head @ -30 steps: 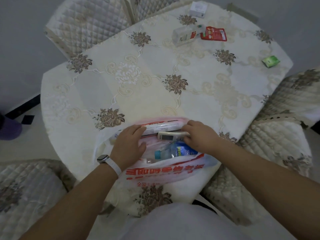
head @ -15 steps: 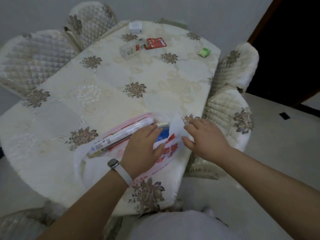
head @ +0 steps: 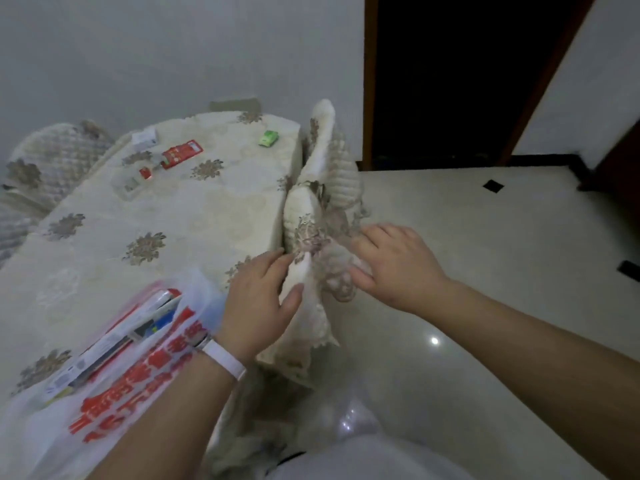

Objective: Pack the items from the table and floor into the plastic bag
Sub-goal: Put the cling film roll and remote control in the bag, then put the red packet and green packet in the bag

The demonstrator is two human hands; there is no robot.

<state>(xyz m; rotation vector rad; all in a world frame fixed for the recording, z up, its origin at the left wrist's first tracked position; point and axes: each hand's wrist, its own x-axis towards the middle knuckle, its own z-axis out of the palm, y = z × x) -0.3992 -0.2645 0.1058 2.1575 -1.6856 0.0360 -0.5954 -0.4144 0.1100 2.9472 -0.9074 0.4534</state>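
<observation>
The white plastic bag [head: 114, 386] with red print lies on the table's near edge at lower left. A long white tube box [head: 104, 351] and other items show through its mouth. My left hand [head: 259, 299] is past the bag at the table's corner, fingers relaxed and holding nothing, its thumb by the chair back. My right hand [head: 394, 265] hovers over the quilted chair [head: 322, 202], fingers loosely spread and empty. Farther back on the table lie a white box [head: 144, 138], a red packet [head: 181, 153], a clear pack with a red label [head: 135, 180] and a small green box [head: 268, 138].
The table [head: 194, 216] has a cream floral cloth. Another quilted chair [head: 52, 161] stands at the far left. Glossy tiled floor [head: 485, 271] spreads to the right, with a dark doorway [head: 450, 77] behind it.
My view has swung right. Both hands have left the bag's mouth and moved right, to the table's corner and the chair beside it. The bag stays on the table.
</observation>
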